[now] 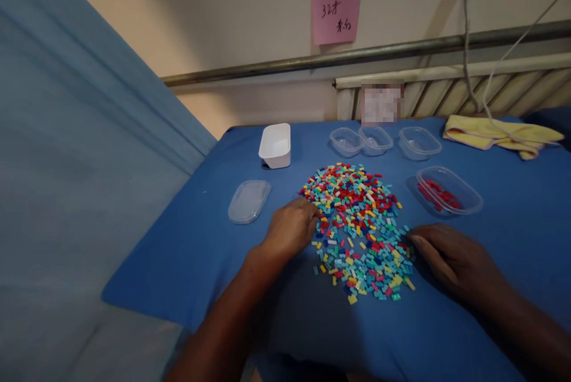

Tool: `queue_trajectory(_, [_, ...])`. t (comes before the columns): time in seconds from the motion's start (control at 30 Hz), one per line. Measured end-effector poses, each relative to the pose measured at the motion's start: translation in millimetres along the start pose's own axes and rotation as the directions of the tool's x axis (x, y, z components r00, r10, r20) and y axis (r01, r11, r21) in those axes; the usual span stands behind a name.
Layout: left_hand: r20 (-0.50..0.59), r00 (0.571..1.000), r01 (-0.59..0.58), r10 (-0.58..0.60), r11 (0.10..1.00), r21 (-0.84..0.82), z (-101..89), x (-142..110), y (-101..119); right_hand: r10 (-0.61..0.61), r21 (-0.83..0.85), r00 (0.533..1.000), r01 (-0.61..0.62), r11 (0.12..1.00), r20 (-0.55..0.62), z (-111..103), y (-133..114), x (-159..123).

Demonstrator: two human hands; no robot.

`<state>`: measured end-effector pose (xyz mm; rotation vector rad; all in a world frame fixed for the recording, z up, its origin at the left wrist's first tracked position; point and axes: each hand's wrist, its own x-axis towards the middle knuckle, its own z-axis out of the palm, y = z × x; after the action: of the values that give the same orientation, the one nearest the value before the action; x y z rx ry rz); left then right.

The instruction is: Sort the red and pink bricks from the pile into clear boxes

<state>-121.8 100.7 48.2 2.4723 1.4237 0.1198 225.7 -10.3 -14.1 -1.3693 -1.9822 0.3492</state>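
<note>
While some red pieces (pixel 439 195) sit in the clear tub (pixel 470 199), plenty more lie in the mixed pile (pixel 352 200) on the tabletop (pixel 191 251)! Left hand (pixel 291 227) and right hand (pixel 459 260) curl fingers at its edges; any pinch, I can't tell.

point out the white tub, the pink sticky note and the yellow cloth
white tub (pixel 275 145), head view, inner wall
pink sticky note (pixel 338 10), head view, middle
yellow cloth (pixel 473 131), head view, left part

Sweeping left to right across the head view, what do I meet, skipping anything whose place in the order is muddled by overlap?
Blue curtain → clear lid → white box → pile of small colourful bricks → clear tub with red pieces → yellow cloth.
</note>
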Motion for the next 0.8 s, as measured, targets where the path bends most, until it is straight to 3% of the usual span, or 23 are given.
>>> queue_trajectory(0.13, [0.117, 0.993, -0.037, 0.024, 0.993, 0.111, -13.7, 12, 8, 0.013, 0.02, 1.0, -0.013, 1.0, 0.003, 0, -2, 2])
queue_trajectory(0.27, [0.205, 0.979, -0.035, -0.025, 0.958, 0.285, -25.3, 18, 20, 0.014, 0.019, 1.0, -0.015, 1.0, 0.002, 2, 0, 3])
queue_trajectory(0.57, [0.187, 0.976, 0.05, -0.116, 0.945, 0.324, -27.0, 23, 35, -0.005, 0.005, 1.0, 0.005, 1.0, 0.004, 3, -1, 7])
queue_trajectory(0.67, [0.151, 0.981, 0.099, -0.124, 0.981, 0.166, -26.2, 19, 25, -0.014, 0.002, 1.0, 0.014, 1.0, -0.012, 5, 1, 8])
queue_trajectory(0.73, [0.117, 0.985, 0.139, -0.127, 0.986, -0.098, -24.2, 17, 18, -0.019, -0.011, 1.0, 0.019, 1.0, -0.015, 6, 2, 8])
queue_trajectory(0.8, [0.101, 0.985, 0.167, -0.137, 0.898, -0.407, -21.1, 18, 16, -0.026, -0.02, 1.0, 0.026, 0.999, -0.015, 7, 3, 9])
